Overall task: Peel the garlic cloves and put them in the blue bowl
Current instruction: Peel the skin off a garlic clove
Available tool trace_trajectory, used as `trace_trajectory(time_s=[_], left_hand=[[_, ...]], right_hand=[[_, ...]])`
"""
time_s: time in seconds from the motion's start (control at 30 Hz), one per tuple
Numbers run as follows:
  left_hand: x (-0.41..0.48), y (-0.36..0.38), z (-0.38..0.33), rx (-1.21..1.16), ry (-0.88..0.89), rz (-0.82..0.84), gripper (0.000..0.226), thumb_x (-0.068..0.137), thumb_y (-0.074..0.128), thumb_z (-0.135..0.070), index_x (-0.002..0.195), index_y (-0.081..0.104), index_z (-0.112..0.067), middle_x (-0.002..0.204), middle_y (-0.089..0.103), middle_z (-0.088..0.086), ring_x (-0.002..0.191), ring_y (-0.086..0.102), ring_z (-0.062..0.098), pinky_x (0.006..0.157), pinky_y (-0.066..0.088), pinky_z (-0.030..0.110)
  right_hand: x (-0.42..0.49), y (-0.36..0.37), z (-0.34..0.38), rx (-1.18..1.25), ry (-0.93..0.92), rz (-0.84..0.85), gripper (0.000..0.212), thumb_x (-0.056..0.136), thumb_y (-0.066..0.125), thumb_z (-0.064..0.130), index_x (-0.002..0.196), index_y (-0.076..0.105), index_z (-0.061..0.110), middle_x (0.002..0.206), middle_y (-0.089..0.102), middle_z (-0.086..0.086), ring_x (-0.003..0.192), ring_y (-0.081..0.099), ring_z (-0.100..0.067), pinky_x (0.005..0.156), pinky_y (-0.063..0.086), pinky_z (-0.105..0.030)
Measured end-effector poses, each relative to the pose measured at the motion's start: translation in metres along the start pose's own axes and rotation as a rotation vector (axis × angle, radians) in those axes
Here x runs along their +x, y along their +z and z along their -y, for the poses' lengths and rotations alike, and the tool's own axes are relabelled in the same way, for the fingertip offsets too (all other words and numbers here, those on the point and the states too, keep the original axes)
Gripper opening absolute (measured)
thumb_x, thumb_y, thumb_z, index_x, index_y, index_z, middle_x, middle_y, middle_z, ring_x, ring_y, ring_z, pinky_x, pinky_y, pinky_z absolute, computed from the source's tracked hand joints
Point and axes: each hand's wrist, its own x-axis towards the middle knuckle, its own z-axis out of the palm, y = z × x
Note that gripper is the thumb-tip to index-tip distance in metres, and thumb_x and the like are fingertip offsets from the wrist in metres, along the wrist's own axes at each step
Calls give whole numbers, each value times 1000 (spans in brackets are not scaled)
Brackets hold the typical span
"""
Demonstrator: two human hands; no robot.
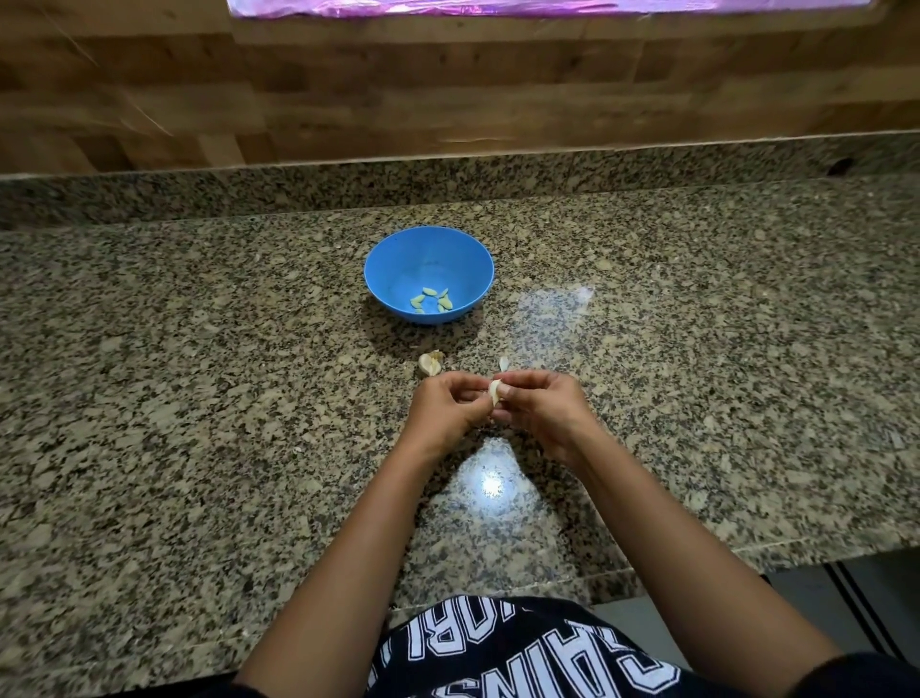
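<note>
Both hands meet over the counter (199,398); the left hand (448,403) and right hand (540,406) pinch one clove (494,391) between curled fingertips; a garlic piece (431,363) and a peel scrap (504,363) lie just beyond the fingers; farther beyond, the bowl (398,259) holds peeled cloves (432,301).

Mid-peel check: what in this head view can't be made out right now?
All in the head view:
- The garlic clove: fingers of the left hand and right hand cover most of it, so remaining skin is unclear.
- The peeled cloves in the blue bowl: too small and overlapping to count exactly.
- The small piece beyond the right hand: too small to tell skin from clove.
- The purple strip: cut off by the top edge.
</note>
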Motion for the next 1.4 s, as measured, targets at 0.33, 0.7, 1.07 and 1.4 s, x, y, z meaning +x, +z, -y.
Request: trace_trajectory(time_s=[0.33, 0.7, 1.07, 1.4], left_hand=[[-1, 0, 0, -46, 24, -47, 17, 82, 67, 0, 88, 68, -16, 89, 71, 12, 83, 68, 20, 80, 57, 33], [-1, 5, 4, 230, 183, -184, 16, 83, 68, -7, 98, 70, -12, 85, 71, 4, 79, 68, 17, 71, 57, 26], [-3, 0, -1, 272, 102, -81, 19, 85, 68, -20, 102, 70, -14, 90, 70, -3, 81, 66, 7, 71, 55, 18], [1, 2, 2, 224, 77, -140, 18, 80, 74, -22, 94, 69, -10, 87, 71, 6, 81, 69, 17, 73, 58, 29]], right_hand=[[-1, 9, -10, 72, -91, -108, 7, 85, 58, -9, 89, 61, -5, 86, 65, -17, 75, 67, -24, 69, 58, -29], [2, 15, -18, 160, -86, -184, 10, 86, 55, -12, 94, 59, -10, 84, 64, -16, 67, 65, -19, 61, 57, -22], [0, 0, -10, 102, 26, -50, 13, 83, 58, -10, 93, 64, -4, 91, 67, -18, 75, 67, -24, 71, 57, -30], [-1, 6, -11, -182, -130, -47, 14, 82, 63, -5, 93, 67, 2, 95, 70, -18, 88, 69, -27, 81, 57, -34]])
